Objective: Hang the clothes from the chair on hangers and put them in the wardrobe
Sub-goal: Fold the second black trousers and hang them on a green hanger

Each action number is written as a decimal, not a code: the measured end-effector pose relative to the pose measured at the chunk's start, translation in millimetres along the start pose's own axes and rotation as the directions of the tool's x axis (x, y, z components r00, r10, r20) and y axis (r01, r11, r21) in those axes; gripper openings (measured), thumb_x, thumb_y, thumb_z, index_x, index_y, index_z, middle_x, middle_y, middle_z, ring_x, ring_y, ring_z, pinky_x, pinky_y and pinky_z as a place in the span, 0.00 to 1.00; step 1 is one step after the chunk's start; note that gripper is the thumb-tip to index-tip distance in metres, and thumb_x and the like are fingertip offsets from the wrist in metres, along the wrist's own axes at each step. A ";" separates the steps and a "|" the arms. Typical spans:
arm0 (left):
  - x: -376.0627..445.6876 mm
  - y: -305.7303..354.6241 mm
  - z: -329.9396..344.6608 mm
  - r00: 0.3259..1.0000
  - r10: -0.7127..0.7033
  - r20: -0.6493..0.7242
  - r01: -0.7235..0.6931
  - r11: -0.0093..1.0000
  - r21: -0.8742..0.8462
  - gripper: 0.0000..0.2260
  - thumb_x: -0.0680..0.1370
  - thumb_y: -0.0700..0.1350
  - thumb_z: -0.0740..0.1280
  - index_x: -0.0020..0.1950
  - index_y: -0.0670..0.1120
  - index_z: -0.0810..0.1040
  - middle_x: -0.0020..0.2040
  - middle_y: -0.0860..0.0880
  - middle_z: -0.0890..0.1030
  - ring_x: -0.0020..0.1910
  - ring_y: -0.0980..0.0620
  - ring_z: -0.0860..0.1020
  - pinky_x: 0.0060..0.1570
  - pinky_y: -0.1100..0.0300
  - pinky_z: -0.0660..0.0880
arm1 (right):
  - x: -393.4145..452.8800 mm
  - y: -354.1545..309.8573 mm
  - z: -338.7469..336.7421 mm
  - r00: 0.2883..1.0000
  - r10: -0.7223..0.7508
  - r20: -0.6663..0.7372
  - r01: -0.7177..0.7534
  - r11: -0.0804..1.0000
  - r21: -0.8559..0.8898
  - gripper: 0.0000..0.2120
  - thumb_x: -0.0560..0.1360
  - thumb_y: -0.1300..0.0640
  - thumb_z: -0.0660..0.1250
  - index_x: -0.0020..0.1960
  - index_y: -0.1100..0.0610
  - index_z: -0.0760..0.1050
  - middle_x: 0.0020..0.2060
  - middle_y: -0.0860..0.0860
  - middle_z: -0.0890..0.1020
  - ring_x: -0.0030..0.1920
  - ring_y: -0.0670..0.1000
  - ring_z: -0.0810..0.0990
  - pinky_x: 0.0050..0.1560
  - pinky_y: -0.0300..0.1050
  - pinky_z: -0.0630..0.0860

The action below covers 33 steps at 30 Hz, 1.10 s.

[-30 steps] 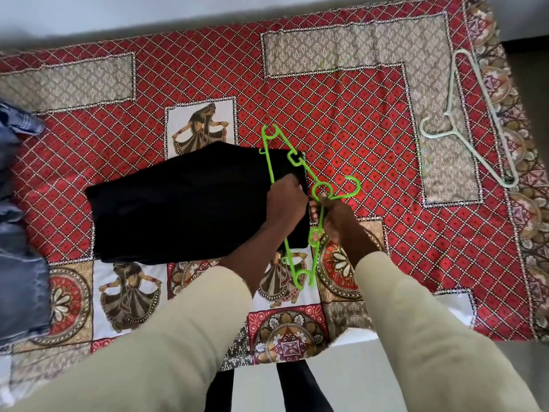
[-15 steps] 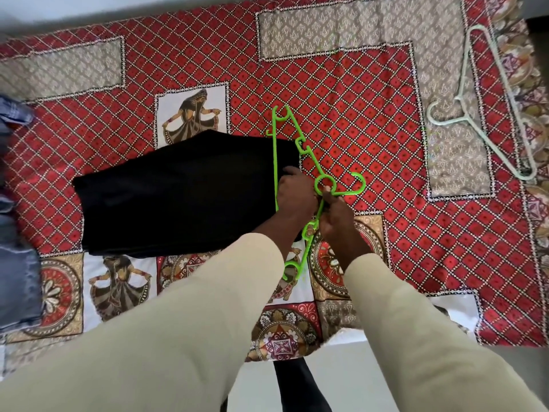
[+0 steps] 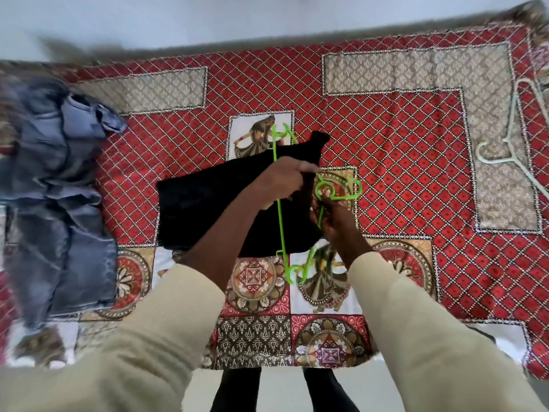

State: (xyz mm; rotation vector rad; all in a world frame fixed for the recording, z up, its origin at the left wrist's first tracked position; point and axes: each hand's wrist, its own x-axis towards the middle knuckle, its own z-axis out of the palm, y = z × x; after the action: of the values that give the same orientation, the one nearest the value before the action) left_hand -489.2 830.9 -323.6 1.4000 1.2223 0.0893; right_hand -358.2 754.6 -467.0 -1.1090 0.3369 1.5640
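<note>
From the head camera, the left hand (image 3: 285, 179) grips an edge of the black garment (image 3: 208, 209) lying on the patterned bedspread (image 3: 401, 129), while the right hand (image 3: 335, 215) pinches the green hanger (image 3: 280, 209) just below its hook. The hanger's long bar runs away from the person, across the garment's right end, so the left hand seems nearer for feeding cloth through

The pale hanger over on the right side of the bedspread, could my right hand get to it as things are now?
Probably not yet. The path across the bedspread to the pale hanger looks open, but your right hand is gripping the green hanger, which passes through the black garment held by your left hand.
</note>
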 end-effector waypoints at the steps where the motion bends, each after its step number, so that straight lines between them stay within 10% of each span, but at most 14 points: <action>1: -10.0 -4.8 -21.2 1.000 0.010 -0.023 -0.013 0.996 -0.094 0.24 0.76 0.28 0.58 0.62 0.49 0.81 0.59 0.48 0.79 0.47 0.50 0.82 0.44 0.55 0.80 | 2.6 10.5 9.4 1.000 -0.016 0.000 0.016 1.000 -0.009 0.05 0.80 0.63 0.62 0.51 0.62 0.76 0.31 0.52 0.83 0.30 0.47 0.82 0.35 0.40 0.80; 6: -45.7 -60.8 -126.7 0.994 -0.015 -0.112 -0.046 0.853 -0.521 0.27 0.69 0.28 0.57 0.60 0.48 0.83 0.68 0.45 0.76 0.60 0.45 0.77 0.42 0.55 0.70 | 2.8 65.6 58.1 1.000 -0.030 -0.010 0.029 0.999 -0.016 0.06 0.80 0.67 0.60 0.45 0.64 0.73 0.29 0.54 0.83 0.28 0.48 0.83 0.32 0.36 0.79; 9: -63.8 -108.0 -176.6 0.973 -0.129 -0.194 -0.026 0.767 -0.641 0.29 0.65 0.29 0.56 0.61 0.44 0.82 0.64 0.42 0.79 0.65 0.43 0.76 0.57 0.53 0.75 | 10.3 84.6 69.2 0.997 -0.074 -0.014 0.072 0.994 -0.087 0.07 0.81 0.66 0.59 0.45 0.62 0.73 0.28 0.54 0.82 0.26 0.47 0.80 0.28 0.35 0.76; 18: -88.0 -223.5 -206.1 0.839 -0.380 -0.388 0.255 0.907 -0.336 0.23 0.74 0.25 0.56 0.60 0.42 0.81 0.63 0.38 0.78 0.57 0.35 0.77 0.43 0.52 0.76 | 24.8 93.2 70.4 0.984 -0.177 -0.025 0.165 0.951 -0.261 0.05 0.81 0.65 0.60 0.46 0.60 0.71 0.30 0.51 0.82 0.30 0.45 0.81 0.29 0.35 0.75; 24: -62.9 -283.0 -195.7 0.730 -0.466 -0.500 0.256 0.865 -0.432 0.21 0.74 0.28 0.55 0.54 0.41 0.83 0.23 0.53 0.76 0.17 0.57 0.65 0.19 0.67 0.60 | 28.3 107.5 46.7 0.983 -0.182 -0.040 0.168 0.957 -0.237 0.03 0.81 0.62 0.60 0.49 0.59 0.72 0.32 0.51 0.81 0.30 0.45 0.79 0.29 0.34 0.74; 33: -51.4 -306.3 -182.7 0.705 -0.367 -0.607 0.253 0.929 -0.268 0.18 0.74 0.29 0.60 0.48 0.49 0.83 0.44 0.45 0.84 0.27 0.49 0.73 0.27 0.61 0.68 | 32.9 111.7 35.4 0.969 -0.218 -0.113 0.195 0.962 -0.190 0.03 0.81 0.59 0.61 0.50 0.57 0.73 0.34 0.51 0.80 0.32 0.46 0.78 0.31 0.35 0.73</action>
State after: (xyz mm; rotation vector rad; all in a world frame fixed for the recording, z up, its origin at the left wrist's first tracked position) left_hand -816.0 837.7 -475.2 1.0089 1.9744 0.4659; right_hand -470.7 763.8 -512.7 -1.3465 0.1649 1.3572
